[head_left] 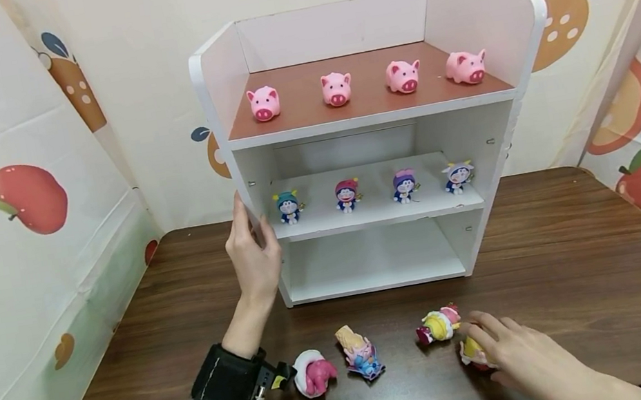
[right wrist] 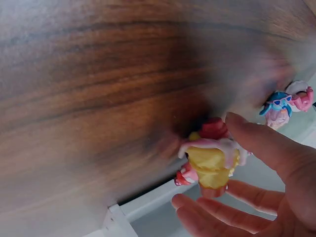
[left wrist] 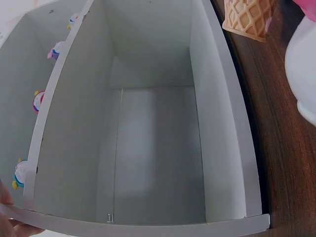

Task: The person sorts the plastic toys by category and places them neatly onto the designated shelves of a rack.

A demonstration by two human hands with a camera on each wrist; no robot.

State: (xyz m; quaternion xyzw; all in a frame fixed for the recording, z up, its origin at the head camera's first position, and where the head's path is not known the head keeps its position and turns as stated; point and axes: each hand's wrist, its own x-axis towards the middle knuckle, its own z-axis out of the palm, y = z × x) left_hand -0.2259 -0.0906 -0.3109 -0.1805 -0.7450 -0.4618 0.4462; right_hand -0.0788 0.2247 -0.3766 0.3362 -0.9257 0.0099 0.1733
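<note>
Clock read from the head view's centre. The white shelf (head_left: 373,119) is pinched at its left side panel (head_left: 206,99) by thumb and fingers of the left hand (head_left: 255,256), eight o'clock, presumably so the unit is kept steady. The yellow-clad figure (head_left: 473,349) is found on the table (head_left: 563,259) at five o'clock, partly covered by the right hand (head_left: 523,350); thumb and fingers are parted about it, probably so both sides can be reached. Firm contact cannot be told. A pink-topped figure (head_left: 439,324) is laid just beside; the cone figure (head_left: 360,354) and white-and-pink figure (head_left: 315,373) are laid around six o'clock, seemingly for easy reach. Pink pigs (head_left: 337,90) are lined up eleven to two, capped figures (head_left: 347,196) nine to three, spaced and faced forward, apparently for display.
</note>
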